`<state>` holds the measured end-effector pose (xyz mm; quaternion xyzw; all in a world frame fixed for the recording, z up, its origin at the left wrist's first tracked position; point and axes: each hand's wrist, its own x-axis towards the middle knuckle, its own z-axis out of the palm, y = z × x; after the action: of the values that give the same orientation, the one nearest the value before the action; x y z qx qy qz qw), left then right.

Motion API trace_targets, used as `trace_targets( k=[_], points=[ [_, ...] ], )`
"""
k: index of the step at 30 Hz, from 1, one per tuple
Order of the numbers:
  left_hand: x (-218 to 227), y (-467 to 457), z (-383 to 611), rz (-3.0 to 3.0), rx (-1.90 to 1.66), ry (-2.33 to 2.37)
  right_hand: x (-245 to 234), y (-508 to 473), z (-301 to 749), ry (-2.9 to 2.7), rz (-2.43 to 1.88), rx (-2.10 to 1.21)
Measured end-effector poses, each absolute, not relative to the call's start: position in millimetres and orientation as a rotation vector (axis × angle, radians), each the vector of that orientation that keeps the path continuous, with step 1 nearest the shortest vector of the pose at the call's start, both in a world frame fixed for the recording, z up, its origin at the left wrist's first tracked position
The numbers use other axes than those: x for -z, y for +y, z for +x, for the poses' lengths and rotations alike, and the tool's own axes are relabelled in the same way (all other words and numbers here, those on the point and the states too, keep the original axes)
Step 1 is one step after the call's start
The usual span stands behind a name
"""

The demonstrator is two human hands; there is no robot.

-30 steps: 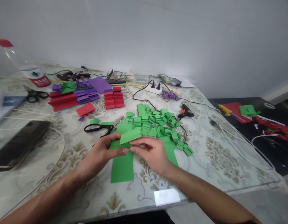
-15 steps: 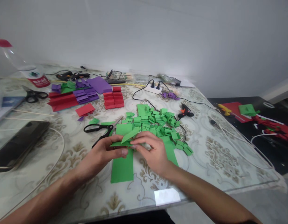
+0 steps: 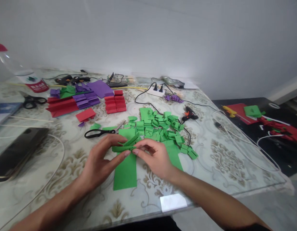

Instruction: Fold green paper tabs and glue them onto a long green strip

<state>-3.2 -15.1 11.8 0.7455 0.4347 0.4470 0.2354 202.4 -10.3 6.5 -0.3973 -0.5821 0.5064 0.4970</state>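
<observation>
**Above the near half of the table [image 3: 206, 160], two hands meet on a folded green paper [image 3: 118, 149]**

In front of the person, the folded green paper is up off the table, held over a flat green strip [image 3: 125, 176] that runs away from the near edge. Its layers rise at an angle toward the right. The right hand [image 3: 158, 158] has its thumb and forefinger clamped on the paper's right end. The left hand [image 3: 99, 160] curves round the other side, its thumb and forefinger apart with the paper between them; the thumb tip touches the near edge close to the right thumb, but I cannot tell whether these fingers grip.

Just beyond the left hand lie black-handled scissors [image 3: 97, 132], blades parted. Past the right hand spreads a heap of small folded green pieces [image 3: 155, 125], with another green sheet [image 3: 174, 157] at its near side, partly hidden by that hand. A black glue gun [image 3: 190, 114] with an orange trigger rests right of the heap, and a white power strip [image 3: 156, 91] with two plugs in it lies farther back.

Toward the far left are pleated red paper [image 3: 115, 102], folded purple pieces [image 3: 87, 99] and a red-capped bottle [image 3: 35, 80]. A dark phone [image 3: 18, 154] lies at the left, beside a white cable [image 3: 63, 150].
</observation>
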Motion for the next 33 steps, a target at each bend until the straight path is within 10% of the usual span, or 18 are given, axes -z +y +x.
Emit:
trace_targets(
  k=[33],
  points=[
    [-14.4,-19.9,2.0,2.206,-1.011,1.208,1.8,-12.9,199.5,-1.590,-1.034,-1.204]
  ],
)
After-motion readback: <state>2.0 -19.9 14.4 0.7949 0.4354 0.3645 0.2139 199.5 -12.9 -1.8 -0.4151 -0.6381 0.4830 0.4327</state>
